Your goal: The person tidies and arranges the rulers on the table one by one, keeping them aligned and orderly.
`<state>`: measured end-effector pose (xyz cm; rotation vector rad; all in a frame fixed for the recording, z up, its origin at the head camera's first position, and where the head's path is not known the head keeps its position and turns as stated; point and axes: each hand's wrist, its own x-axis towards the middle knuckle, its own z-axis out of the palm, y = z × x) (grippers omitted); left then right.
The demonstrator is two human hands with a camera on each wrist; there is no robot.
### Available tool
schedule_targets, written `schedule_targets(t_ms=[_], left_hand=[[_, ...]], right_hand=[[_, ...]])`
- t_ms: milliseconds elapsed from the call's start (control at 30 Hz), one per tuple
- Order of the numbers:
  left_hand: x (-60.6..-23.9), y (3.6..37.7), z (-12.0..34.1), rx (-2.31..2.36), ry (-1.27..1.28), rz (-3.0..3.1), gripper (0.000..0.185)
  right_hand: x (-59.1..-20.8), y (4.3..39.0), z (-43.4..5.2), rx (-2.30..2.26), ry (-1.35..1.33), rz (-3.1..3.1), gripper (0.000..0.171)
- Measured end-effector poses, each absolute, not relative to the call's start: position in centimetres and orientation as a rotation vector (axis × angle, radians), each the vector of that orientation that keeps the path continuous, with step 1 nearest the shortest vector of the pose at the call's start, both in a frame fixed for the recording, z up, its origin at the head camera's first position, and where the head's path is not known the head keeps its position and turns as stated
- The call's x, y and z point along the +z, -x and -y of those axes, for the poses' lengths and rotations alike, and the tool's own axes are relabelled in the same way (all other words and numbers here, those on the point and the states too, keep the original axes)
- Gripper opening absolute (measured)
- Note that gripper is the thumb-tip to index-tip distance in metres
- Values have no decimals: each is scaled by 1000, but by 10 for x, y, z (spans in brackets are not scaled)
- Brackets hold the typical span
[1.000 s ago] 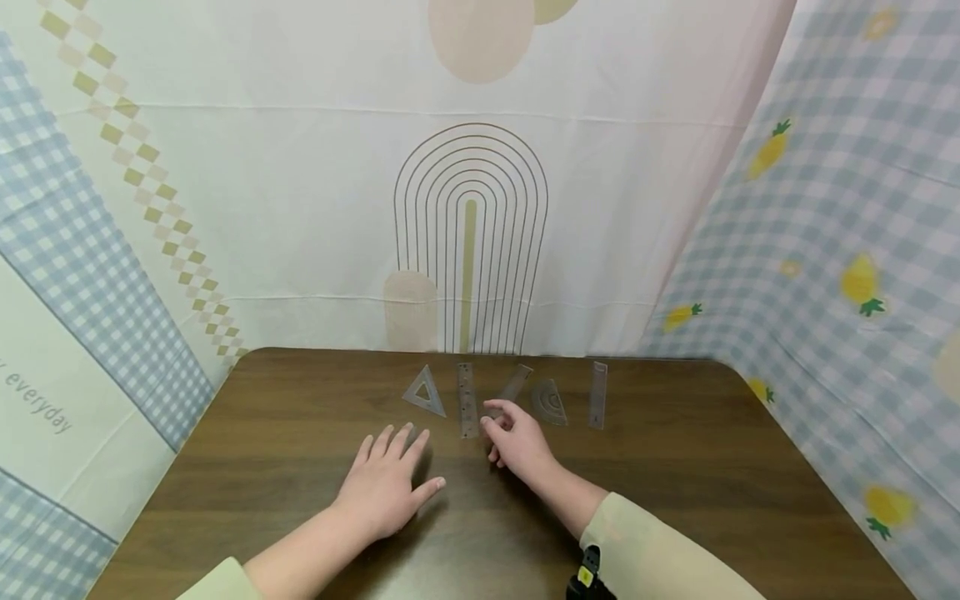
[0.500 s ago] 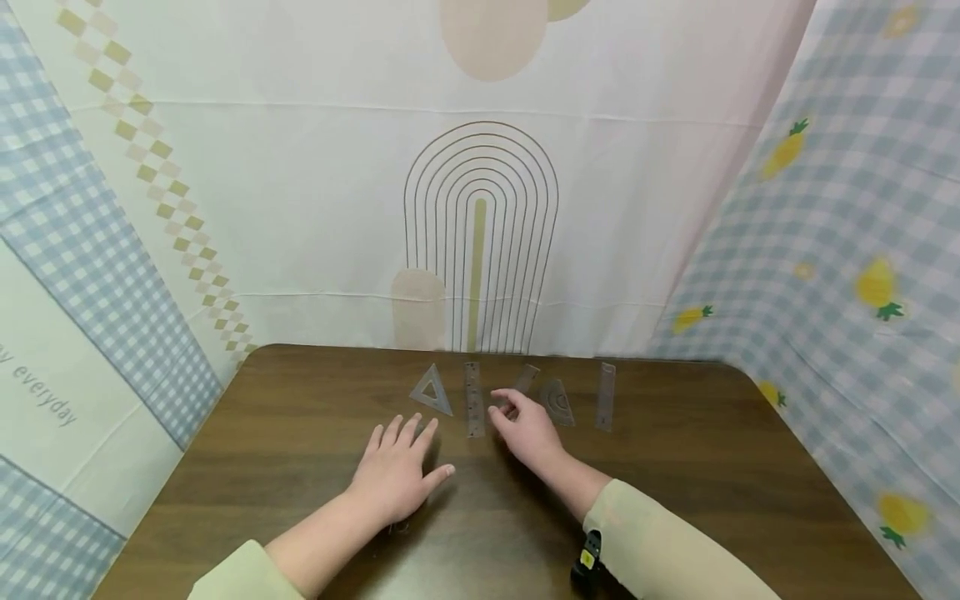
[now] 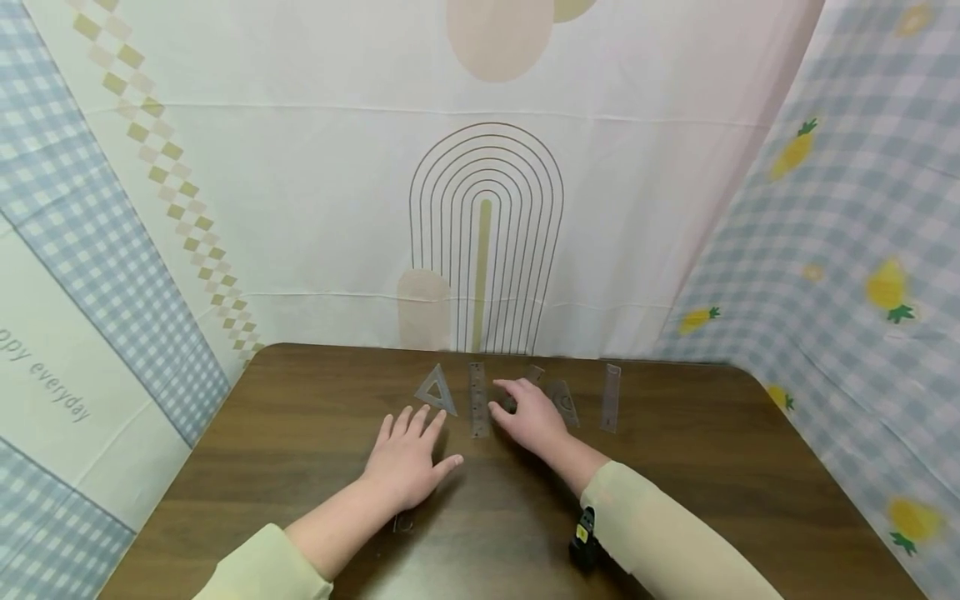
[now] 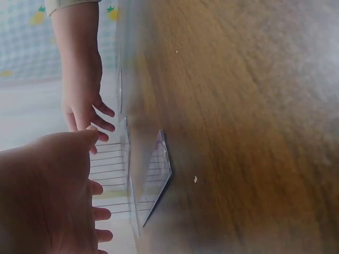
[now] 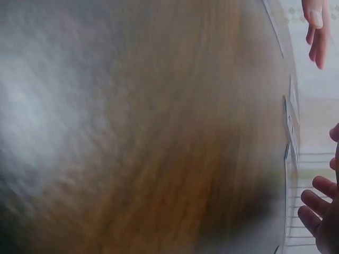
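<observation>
Fingers first: the right hand (image 3: 531, 417) has thumb and forefinger parted, only a narrow gap there, and no grip on anything shows; the left hand (image 3: 405, 462) spreads wide, holding nothing. Beneath the right knuckles, here's the slanted ruler (image 3: 536, 372), mostly covered, its far end peeking out; whether skin meets plastic, I can't tell. It looks thin and clear, so probably light, stiff, slick, and maybe apt to crack if bent. Lying flat, it should be awkward to get under; a pinch across the long edges looks best. Just left of that thumb, the straight ruler (image 3: 477, 400); just right of the hand, the protractor (image 3: 567, 408), partly hidden. The triangle (image 3: 447, 398) lies just beyond the left fingertips, its cut-out offering an inner edge. Farther right on the surface (image 3: 300, 417), well apart: the end ruler (image 3: 611, 398).
</observation>
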<state>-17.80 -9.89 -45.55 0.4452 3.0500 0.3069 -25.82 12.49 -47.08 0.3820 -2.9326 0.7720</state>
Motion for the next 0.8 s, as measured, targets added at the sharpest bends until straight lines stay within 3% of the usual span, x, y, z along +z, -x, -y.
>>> schedule_targets(t_ms=[800], left_hand=[[-469, 201, 72, 113, -418, -3011, 80]], right_hand=[[-473, 309, -133, 423, -653, 3009, 54]])
